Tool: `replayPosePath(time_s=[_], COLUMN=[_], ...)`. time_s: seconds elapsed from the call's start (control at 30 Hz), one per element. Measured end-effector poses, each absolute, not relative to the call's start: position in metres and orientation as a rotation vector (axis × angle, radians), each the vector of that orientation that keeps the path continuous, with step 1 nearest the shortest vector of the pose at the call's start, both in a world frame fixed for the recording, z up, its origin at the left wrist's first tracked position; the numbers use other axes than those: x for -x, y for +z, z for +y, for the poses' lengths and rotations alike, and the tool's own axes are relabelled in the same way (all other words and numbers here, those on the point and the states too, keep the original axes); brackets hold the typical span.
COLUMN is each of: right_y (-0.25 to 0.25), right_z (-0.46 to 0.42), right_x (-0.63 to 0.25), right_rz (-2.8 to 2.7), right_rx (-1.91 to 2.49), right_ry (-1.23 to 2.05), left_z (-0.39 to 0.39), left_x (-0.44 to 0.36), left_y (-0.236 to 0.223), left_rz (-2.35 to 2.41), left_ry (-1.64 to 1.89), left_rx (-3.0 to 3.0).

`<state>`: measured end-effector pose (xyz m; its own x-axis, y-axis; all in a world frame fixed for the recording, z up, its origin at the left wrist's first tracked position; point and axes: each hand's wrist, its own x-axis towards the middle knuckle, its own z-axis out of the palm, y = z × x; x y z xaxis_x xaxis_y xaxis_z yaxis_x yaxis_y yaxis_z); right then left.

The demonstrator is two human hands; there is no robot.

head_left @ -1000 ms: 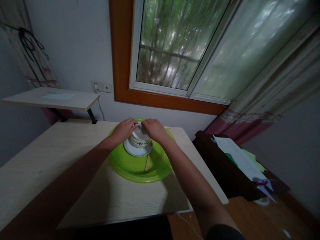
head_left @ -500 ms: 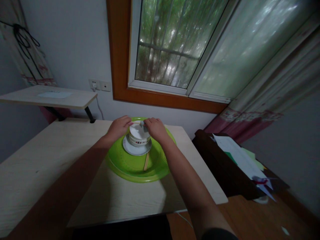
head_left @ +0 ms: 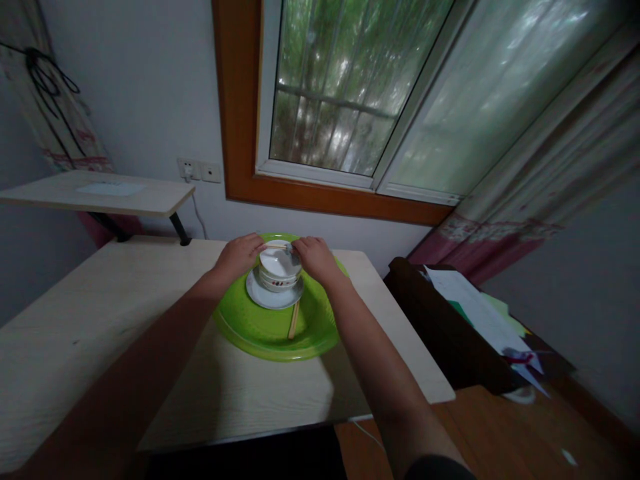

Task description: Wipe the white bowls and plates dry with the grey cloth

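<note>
A large green plastic basin (head_left: 260,337) lies on the pale wooden table (head_left: 100,320). Inside it a white saucer (head_left: 273,298) carries a small stack of white bowls (head_left: 279,270) with a coloured band. My left hand (head_left: 239,257) curls against the left side of the bowls. My right hand (head_left: 314,259) is closed at their right rim, pinching a thin stick (head_left: 277,247) that lies across the top. Another wooden chopstick (head_left: 293,321) rests in the basin, in front of the saucer.
A window with an orange-brown frame (head_left: 320,200) is straight ahead. A small side table (head_left: 100,193) stands at the left, with wall sockets (head_left: 200,171) behind it. At the right a dark cabinet (head_left: 450,333) holds papers (head_left: 475,310), beside a curtain (head_left: 540,200).
My hands have drawn slightly apart on the bowls, showing more of the top bowl and the stick across it. The view has shifted a little.
</note>
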<state>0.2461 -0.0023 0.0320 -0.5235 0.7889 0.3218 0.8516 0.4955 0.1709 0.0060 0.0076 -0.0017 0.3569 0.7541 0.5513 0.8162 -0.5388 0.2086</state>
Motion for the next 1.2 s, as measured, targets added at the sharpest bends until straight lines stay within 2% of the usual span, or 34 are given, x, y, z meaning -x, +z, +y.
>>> replayPosePath(time_s=[0.3, 0.6, 0.77, 1.2], right_y=[0.031, 0.03, 0.028, 0.026], right_z=[-0.013, 0.003, 0.006, -0.01], right_x=[-0.218, -0.247, -0.256, -0.225], right_rz=[-2.57, -2.366, -2.338, -2.549], right_rx=[1.21, 1.499, 1.556, 1.225], right_ry=[-0.503, -0.51, -0.497, -0.544], left_z=[0.002, 0.01, 0.014, 0.001], left_x=[-0.015, -0.002, 0.002, -0.012], left_y=[-0.002, 0.0, -0.003, -0.002], left_rz=[-1.281, -1.601, -1.622, -1.238], left_ry=[-0.818, -1.084, -1.101, -0.8], left_rx=[2.537, 2.33, 2.362, 2.556])
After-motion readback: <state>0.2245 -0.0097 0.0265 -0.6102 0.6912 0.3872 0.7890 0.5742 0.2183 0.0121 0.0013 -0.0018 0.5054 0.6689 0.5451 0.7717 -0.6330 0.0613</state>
